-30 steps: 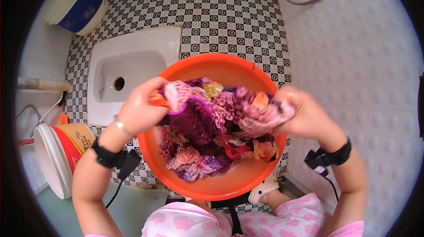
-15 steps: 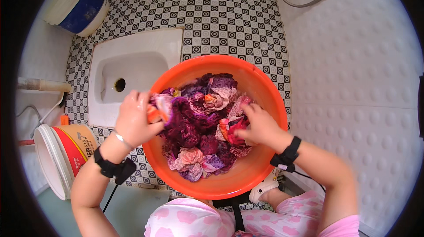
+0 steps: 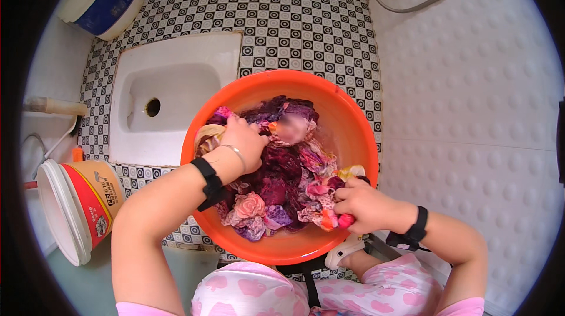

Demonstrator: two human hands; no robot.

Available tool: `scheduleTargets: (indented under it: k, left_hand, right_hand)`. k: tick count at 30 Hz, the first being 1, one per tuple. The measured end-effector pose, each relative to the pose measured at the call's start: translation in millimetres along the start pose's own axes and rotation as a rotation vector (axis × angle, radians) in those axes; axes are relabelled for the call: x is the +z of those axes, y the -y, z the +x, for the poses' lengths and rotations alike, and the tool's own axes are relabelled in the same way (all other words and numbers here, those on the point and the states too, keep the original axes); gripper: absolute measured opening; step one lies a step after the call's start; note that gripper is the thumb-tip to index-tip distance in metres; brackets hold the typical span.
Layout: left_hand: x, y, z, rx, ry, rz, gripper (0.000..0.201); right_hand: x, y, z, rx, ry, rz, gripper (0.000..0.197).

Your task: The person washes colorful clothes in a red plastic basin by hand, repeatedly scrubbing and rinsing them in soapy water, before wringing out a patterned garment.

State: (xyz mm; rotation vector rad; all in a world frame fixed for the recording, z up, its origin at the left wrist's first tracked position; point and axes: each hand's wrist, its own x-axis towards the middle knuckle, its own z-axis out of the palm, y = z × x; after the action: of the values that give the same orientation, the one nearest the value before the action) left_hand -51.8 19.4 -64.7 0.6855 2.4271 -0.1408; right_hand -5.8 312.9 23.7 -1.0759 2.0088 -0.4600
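Right hand (image 3: 368, 205) clutching floral cloth (image 3: 316, 191), bulk leftward.

Head view: camera is sitting on the person's head, left one of a side-by-side pair. It is looking steeply down, tipping slightly forward; the picture is standing upright, unmirrored. Round orange plastic basin (image 3: 354, 139) is filling the middle at close range, with the left hand (image 3: 244, 142) and right hand (image 3: 368, 205) both showing whole. Bare forearms (image 3: 144, 227) and white trousers with pink print (image 3: 376, 289) are occupying the lower part, the trousers running off the bottom edge. Black-and-white patterned tile floor (image 3: 282, 21) is receding toward the top. Fisheye is bowing straight lines; white bumpy wall (image 3: 471, 110) is curving along the right.
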Motion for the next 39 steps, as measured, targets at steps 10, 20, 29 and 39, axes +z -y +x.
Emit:
scheduleTargets:
  k: [10,20,29,39]
  left_hand:
    - [7,58,-70,-0.128,-0.481,-0.73,0.032]
    - [31,13,-64,0.201,-0.367,-0.383,0.065]
    - [35,9,-24,0.077,-0.282,-0.402,0.093]
    - [29,4,-38,0.086,-0.272,-0.407,0.086]
  right_hand:
    - [-26,-17,-24,-0.076,-0.115,0.119,0.021]
    - [9,-70,86,0.405,-0.319,-0.015,0.067]
    - [5,-91,136,0.776,0.269,0.083,0.071]
    - [-57,-7,76,0.476,-0.207,0.292,0.011]
